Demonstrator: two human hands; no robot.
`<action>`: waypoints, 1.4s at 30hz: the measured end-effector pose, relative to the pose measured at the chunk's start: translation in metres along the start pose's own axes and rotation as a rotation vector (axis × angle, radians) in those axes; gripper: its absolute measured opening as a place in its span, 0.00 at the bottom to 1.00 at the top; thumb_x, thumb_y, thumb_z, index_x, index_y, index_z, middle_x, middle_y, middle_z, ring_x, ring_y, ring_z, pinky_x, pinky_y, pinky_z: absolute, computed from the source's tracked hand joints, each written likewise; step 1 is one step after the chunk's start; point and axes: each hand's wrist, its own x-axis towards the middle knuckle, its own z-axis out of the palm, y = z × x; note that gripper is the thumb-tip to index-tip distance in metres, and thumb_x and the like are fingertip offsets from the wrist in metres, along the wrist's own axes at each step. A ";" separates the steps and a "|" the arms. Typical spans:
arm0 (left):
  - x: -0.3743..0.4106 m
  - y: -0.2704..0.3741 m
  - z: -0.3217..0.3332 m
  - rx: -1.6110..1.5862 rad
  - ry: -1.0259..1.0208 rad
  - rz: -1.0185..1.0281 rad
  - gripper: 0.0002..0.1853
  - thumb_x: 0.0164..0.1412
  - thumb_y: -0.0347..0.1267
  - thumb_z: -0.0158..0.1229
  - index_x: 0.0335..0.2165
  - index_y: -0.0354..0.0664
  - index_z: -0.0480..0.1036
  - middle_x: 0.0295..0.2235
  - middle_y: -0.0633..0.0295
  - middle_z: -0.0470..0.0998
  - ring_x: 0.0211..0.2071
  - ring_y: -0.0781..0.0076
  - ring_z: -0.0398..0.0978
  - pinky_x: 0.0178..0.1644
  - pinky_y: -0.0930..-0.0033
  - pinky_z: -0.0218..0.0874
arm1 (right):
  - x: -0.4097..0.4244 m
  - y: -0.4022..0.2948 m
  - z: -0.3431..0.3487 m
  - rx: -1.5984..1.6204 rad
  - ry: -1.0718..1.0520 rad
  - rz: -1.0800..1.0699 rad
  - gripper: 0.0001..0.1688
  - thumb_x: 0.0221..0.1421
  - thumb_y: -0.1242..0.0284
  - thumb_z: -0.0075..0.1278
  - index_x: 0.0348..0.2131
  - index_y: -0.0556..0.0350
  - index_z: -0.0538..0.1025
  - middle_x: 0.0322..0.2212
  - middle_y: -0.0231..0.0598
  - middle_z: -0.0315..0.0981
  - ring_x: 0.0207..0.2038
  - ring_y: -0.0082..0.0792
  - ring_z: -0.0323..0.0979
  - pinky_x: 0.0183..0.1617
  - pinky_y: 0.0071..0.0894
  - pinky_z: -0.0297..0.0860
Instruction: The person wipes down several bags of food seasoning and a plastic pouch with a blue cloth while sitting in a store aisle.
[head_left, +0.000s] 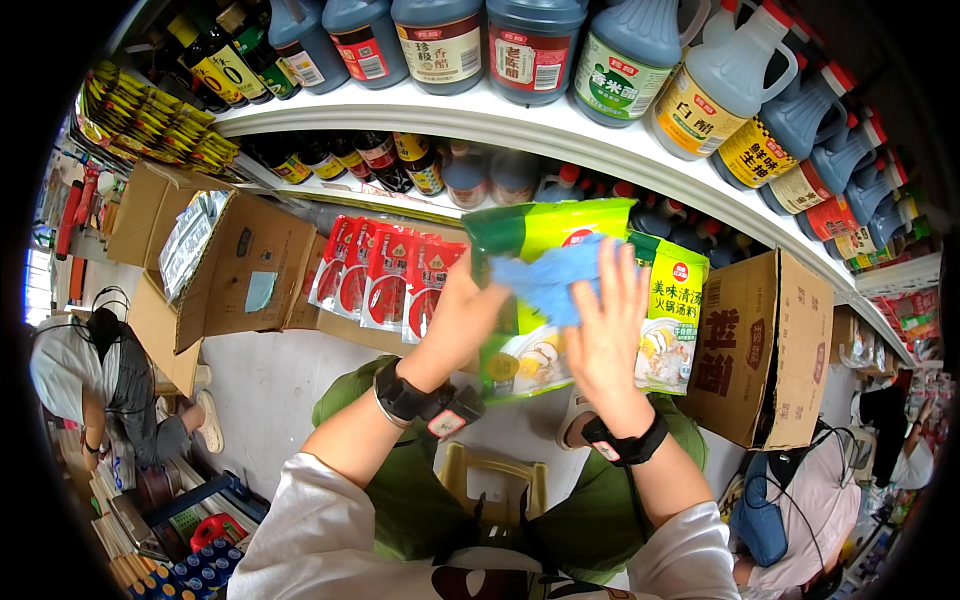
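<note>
My left hand (459, 311), partly blurred, grips the left edge of a green and yellow-green plastic packet (529, 352) of food. Spread across its front is a blue cloth (547, 277), pressed there by the fingers of my right hand (609, 330). A second green packet (670, 315), of hotpot soup base, stands just right of the first, partly hidden by it and my right hand. Left of my hands, several red and clear sachets (386, 277) lean in a row in an open cardboard box (352, 330).
Large vinegar and sauce jugs (529, 52) line the white shelf (540, 120) above; more bottles stand below it. Cardboard boxes stand at left (240, 262) and right (757, 345). A stool (491, 472) is between my legs. People sit at left (97, 375) and right (806, 510).
</note>
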 end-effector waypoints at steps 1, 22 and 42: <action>0.000 0.003 -0.001 -0.013 0.017 -0.005 0.17 0.59 0.33 0.52 0.44 0.34 0.65 0.37 0.65 0.73 0.36 0.82 0.68 0.41 0.77 0.60 | -0.003 -0.005 0.003 0.033 -0.071 -0.069 0.22 0.35 0.75 0.52 0.37 0.53 0.70 0.58 0.49 0.49 0.60 0.49 0.45 0.62 0.56 0.41; 0.010 0.017 -0.021 -0.333 0.058 -0.176 0.18 0.62 0.37 0.48 0.48 0.40 0.64 0.43 0.65 0.71 0.42 0.77 0.69 0.45 0.71 0.62 | -0.001 0.029 0.008 1.081 -0.186 0.503 0.24 0.52 0.71 0.51 0.47 0.64 0.64 0.37 0.37 0.71 0.37 0.25 0.68 0.42 0.25 0.64; -0.007 -0.009 0.007 -0.112 -0.134 -0.135 0.22 0.62 0.38 0.47 0.48 0.32 0.62 0.44 0.60 0.70 0.43 0.79 0.66 0.48 0.74 0.58 | -0.002 0.032 0.006 0.857 0.320 0.715 0.26 0.60 0.64 0.40 0.49 0.70 0.60 0.43 0.45 0.61 0.43 0.34 0.60 0.52 0.31 0.55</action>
